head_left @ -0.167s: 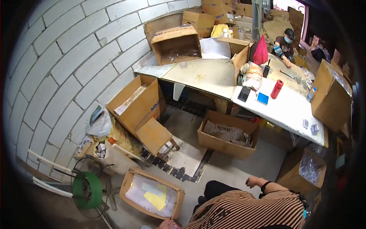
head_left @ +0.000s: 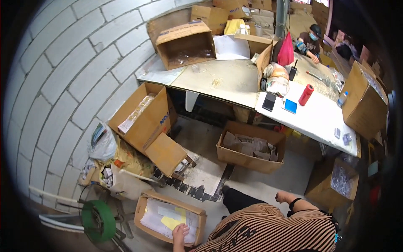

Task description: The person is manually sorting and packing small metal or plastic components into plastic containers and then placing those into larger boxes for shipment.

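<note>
Grey concrete floor (head_left: 294, 168) beside a block wall; left hand (head_left: 180, 233) rests flat, fingers spread, on white papers in a shallow brown cardboard box (head_left: 145, 210); right hand (head_left: 280, 196) curled, grip unclear.

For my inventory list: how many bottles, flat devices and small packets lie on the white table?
Bottles: 2, red bottle and clear bottle
Flat devices: 2, black phone and blue device
Small packets: 2
Total: 6

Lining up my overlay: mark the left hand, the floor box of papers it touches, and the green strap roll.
left hand (head_left: 180, 232), head view, back of hand
box of papers (head_left: 142, 212), head view, left cardboard wall
green strap roll (head_left: 89, 220), head view, green rim
</note>
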{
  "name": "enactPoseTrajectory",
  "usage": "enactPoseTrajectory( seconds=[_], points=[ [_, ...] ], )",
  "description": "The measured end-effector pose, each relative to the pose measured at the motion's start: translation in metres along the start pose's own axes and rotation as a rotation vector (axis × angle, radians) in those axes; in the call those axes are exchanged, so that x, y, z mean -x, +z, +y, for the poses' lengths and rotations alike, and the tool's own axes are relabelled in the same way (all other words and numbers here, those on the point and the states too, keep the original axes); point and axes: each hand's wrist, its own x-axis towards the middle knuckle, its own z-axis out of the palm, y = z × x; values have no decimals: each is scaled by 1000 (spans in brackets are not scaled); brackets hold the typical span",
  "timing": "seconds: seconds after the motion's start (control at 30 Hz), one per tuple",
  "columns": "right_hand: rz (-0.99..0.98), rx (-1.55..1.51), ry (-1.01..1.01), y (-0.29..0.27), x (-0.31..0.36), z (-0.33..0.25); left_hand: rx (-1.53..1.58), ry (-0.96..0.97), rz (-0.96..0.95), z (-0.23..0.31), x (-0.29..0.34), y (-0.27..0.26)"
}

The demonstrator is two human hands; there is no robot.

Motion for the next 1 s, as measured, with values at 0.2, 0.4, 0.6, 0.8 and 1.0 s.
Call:
enactPoseTrajectory(
  seconds=[0.2, 0.4, 0.6, 0.8, 1.0],
  points=[
    [-234, -246, 218, -85, -84, -44, -60, -95, 12, 16, -141, 4],
    [251, -183, 149, -218, -201, -92, 42, -331, -191, 107, -210, 54],
    [344, -319, -101, -345, -263, -176, -63, -134, -69, 229, -294, 109],
    [452, -501, -257, -452, -302, -253, -278, 93, -317, 331, -408, 203],
    [977, -717, -163, -555, -373, -249, -1096, 1226, -809, 487, -487, 434]
  ],
)
